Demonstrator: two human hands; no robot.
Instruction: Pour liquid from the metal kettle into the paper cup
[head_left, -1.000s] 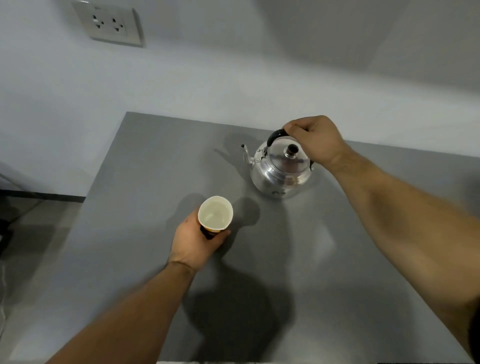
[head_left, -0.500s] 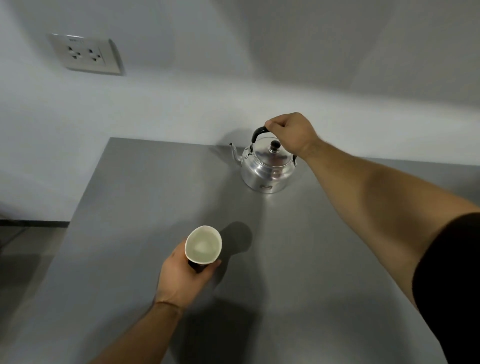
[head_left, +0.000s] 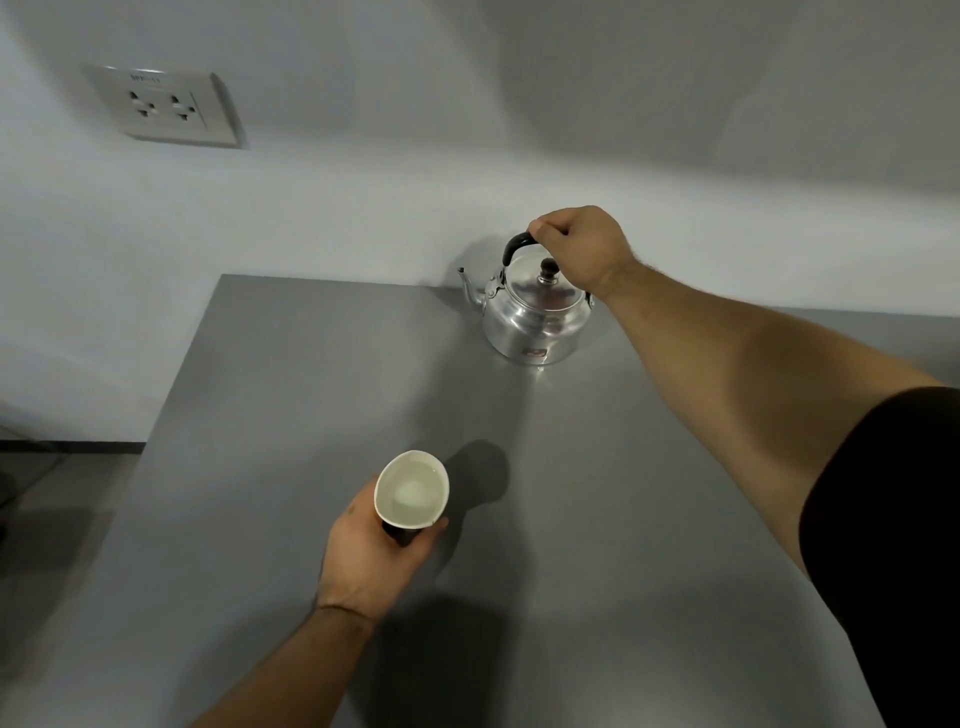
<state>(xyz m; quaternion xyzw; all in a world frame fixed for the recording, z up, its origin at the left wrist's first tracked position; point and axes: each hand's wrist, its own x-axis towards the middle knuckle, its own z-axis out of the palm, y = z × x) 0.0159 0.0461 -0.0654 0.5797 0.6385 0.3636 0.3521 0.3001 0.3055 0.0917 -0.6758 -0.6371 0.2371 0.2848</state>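
Observation:
A shiny metal kettle (head_left: 535, 322) with a black lid knob stands upright at the far side of the grey table (head_left: 597, 519), spout pointing left. My right hand (head_left: 579, 249) is closed around its black arched handle. Nearer to me, my left hand (head_left: 371, 558) grips the dark lower wall of a paper cup (head_left: 411, 493). The cup is upright, white inside, and holds pale liquid. Cup and kettle are well apart, the cup to the kettle's near left.
A white wall runs behind the table, with a double power socket (head_left: 166, 106) at the upper left. The table's left edge drops to a dark floor (head_left: 47, 499). My black sleeve (head_left: 893, 545) fills the right edge.
The kettle has gone from close to the cup to the table's far side, still in my right hand. The cup with my left hand has drawn nearer to me.

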